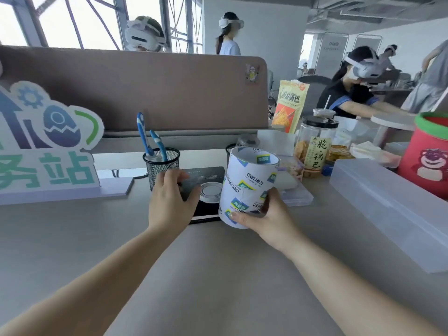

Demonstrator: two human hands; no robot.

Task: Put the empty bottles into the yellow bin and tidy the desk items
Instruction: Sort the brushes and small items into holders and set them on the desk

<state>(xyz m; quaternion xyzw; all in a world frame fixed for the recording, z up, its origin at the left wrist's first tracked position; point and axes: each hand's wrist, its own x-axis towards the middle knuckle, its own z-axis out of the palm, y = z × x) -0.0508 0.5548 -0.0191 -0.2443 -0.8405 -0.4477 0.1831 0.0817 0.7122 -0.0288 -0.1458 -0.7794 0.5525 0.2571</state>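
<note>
Head view: right hand (261, 214) is gripping the upright tape stack (247, 185) at its base; left hand (169, 200), fingers curled, is resting beside it on the black pad (208, 174).

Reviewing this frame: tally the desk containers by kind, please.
Black mesh pen cups: 1
White printed tubes, in the right hand: 1
Clear snack jars: 1
Red buckets: 1
Clear plastic boxes: 1
Total: 5
</note>
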